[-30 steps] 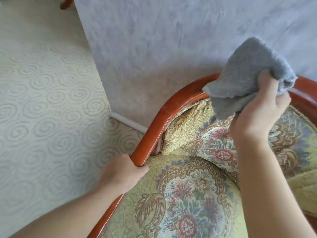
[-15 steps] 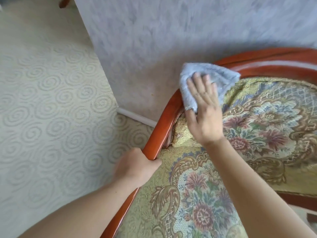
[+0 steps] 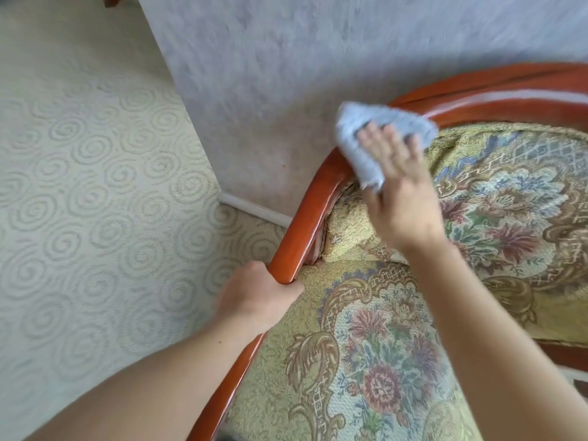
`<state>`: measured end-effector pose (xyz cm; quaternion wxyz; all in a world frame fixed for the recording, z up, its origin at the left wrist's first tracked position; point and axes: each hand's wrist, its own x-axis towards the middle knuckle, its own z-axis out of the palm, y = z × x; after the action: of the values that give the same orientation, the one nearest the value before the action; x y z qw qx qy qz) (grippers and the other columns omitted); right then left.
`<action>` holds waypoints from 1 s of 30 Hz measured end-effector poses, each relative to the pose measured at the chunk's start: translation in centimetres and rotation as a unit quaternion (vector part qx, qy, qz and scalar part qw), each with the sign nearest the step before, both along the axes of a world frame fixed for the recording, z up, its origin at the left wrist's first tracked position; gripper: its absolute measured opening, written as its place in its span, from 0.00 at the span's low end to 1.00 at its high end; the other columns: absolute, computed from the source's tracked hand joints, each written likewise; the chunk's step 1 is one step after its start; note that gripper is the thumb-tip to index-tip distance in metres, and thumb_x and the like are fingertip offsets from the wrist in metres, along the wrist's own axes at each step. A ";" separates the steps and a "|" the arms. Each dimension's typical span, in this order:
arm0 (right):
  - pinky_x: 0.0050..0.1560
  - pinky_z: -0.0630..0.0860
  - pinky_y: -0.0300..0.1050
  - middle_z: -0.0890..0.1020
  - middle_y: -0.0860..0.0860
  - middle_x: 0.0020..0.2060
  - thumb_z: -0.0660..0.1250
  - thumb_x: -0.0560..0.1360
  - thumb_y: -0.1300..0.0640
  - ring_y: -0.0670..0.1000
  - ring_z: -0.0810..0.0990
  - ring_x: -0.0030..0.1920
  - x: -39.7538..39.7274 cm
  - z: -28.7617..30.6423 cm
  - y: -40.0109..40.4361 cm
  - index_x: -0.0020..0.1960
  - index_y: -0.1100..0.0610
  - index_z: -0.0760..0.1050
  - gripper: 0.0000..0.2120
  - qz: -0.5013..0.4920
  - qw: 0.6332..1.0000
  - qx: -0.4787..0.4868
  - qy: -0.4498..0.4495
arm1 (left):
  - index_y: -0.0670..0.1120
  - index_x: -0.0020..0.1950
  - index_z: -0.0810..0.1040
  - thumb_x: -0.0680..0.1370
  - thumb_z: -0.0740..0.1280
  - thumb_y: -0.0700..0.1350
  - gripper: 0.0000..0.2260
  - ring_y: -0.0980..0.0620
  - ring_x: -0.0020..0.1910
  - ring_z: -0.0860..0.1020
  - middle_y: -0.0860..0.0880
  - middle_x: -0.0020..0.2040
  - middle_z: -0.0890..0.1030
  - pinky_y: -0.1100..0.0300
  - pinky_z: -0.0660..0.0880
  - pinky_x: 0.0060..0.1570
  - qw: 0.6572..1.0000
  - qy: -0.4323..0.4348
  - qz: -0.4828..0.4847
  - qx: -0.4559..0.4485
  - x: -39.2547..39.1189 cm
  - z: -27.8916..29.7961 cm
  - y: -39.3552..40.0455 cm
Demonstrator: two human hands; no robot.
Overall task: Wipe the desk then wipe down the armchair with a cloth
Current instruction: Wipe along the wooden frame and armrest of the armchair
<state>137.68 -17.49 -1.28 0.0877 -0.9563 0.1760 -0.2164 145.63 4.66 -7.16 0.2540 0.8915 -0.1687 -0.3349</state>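
**Two hands on the armchair: wiping the wooden rail**

Head view (the only one). Both hands are working on the armchair [image 3: 397, 361]; no desk is showing, so the armchair half of the task looks to be the step in hand.

The right hand [image 3: 397, 198] is pressing the grey cloth [image 3: 369, 135] onto the curved wooden rail [image 3: 305, 224] where the arm bends into the backrest. Its fingers [image 3: 386, 144] are lying nearly straight and spread over the cloth, palm down, pressing rather than pinching. The cloth is bunching over the rail's top, with one edge hanging down towards the floral upholstery (slightly blurred, so the hand is likely mid-stroke). The right forearm is reaching in from the lower right, crossing over the seat cushion.

The left hand [image 3: 257, 300] is gripping the same rail lower down, fingers curling round the wood, well apart from the cloth. It seems to be steadying the chair. Its forearm is coming in from the lower left.

Judging from this, the next move calls for sliding the cloth along the rail, either down towards the left hand or up along the backrest, keeping flat pressure so the cloth is following the curve. The left hand may need to shift if the stroke comes down to it.

Wall [image 3: 286, 74] and carpet [image 3: 79, 186] are lying just behind the chair.
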 end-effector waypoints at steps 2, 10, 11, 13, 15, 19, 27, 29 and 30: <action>0.78 0.49 0.59 0.68 0.59 0.74 0.54 0.77 0.57 0.61 0.63 0.76 1.0 1.7 -3.4 0.76 0.63 0.64 0.28 -0.082 0.995 -0.051 -0.034 | 0.50 0.36 0.76 0.64 0.72 0.61 0.15 0.58 0.15 0.72 0.55 0.21 0.76 0.68 0.61 0.15 1.000 -0.004 0.000 -0.002 0.0 -0.2 0.0; 0.78 0.50 0.60 0.75 0.57 0.70 0.57 0.78 0.55 0.61 0.65 0.75 4.2 -0.4 -1.9 0.71 0.63 0.71 0.24 -0.102 0.985 -0.051 -0.133 | 0.49 0.35 0.74 0.66 0.74 0.59 0.16 0.58 0.14 0.70 0.54 0.20 0.73 0.68 0.60 0.14 1.000 -0.019 0.004 -0.011 0.0 -0.4 0.0; 0.78 0.51 0.60 0.74 0.57 0.70 0.58 0.79 0.55 0.61 0.66 0.75 4.0 -1.4 -0.4 0.71 0.63 0.71 0.23 -0.058 0.989 -0.044 -0.128 | 0.49 0.35 0.74 0.65 0.74 0.59 0.16 0.58 0.15 0.70 0.54 0.20 0.73 0.67 0.60 0.14 1.000 -0.020 0.005 -0.011 0.0 -0.4 0.0; 0.78 0.51 0.61 0.73 0.57 0.71 0.56 0.78 0.55 0.60 0.64 0.76 3.3 -3.6 3.3 0.72 0.63 0.70 0.24 0.022 0.994 0.003 -0.104 | 0.49 0.33 0.74 0.63 0.73 0.60 0.16 0.58 0.16 0.72 0.55 0.20 0.75 0.66 0.62 0.16 0.999 -0.032 0.007 -0.003 0.1 -0.3 0.0; 0.78 0.52 0.60 0.73 0.55 0.71 0.54 0.77 0.55 0.56 0.63 0.77 2.0 -5.5 7.1 0.71 0.63 0.71 0.26 0.083 0.991 0.077 -0.069 | 0.48 0.32 0.76 0.61 0.71 0.63 0.18 0.57 0.20 0.75 0.54 0.23 0.77 0.64 0.66 0.20 0.999 -0.048 -0.004 0.013 0.2 -0.2 -0.1; 0.78 0.55 0.58 0.71 0.53 0.73 0.57 0.75 0.55 0.53 0.62 0.77 0.3 -5.7 7.0 0.73 0.61 0.70 0.27 0.158 0.987 0.008 0.011 | 0.47 0.33 0.77 0.65 0.71 0.65 0.21 0.56 0.20 0.76 0.54 0.24 0.79 0.63 0.67 0.17 0.999 -0.043 -0.027 0.017 0.2 -0.1 -0.2; 0.78 0.53 0.56 0.72 0.56 0.72 0.49 0.83 0.49 0.57 0.66 0.75 4.0 1.8 -5.5 0.74 0.61 0.67 0.26 -0.151 0.977 -0.147 -0.018 | 0.49 0.35 0.76 0.70 0.70 0.69 0.23 0.56 0.18 0.76 0.56 0.24 0.79 0.69 0.63 0.15 0.999 0.002 -0.028 -0.022 0.0 -0.1 0.1; 0.78 0.54 0.57 0.73 0.56 0.71 0.51 0.82 0.50 0.58 0.67 0.75 4.6 1.8 -5.3 0.73 0.62 0.69 0.25 -0.196 0.971 -0.133 -0.048 | 0.49 0.34 0.76 0.70 0.68 0.71 0.25 0.56 0.18 0.77 0.55 0.23 0.78 0.70 0.64 0.15 0.999 0.001 -0.037 -0.011 0.1 -0.1 0.1; 0.78 0.55 0.59 0.74 0.57 0.71 0.53 0.81 0.51 0.59 0.67 0.74 4.8 1.3 -4.3 0.73 0.63 0.69 0.25 -0.180 0.974 -0.125 -0.059 | 0.49 0.33 0.76 0.70 0.68 0.72 0.25 0.56 0.19 0.77 0.55 0.23 0.78 0.68 0.65 0.16 0.999 0.001 -0.039 -0.006 0.1 -0.2 0.2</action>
<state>142.49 -21.77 0.02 -0.0630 -0.8978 0.3112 -0.3052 145.77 4.81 -7.31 0.2464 0.8826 -0.2050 -0.3440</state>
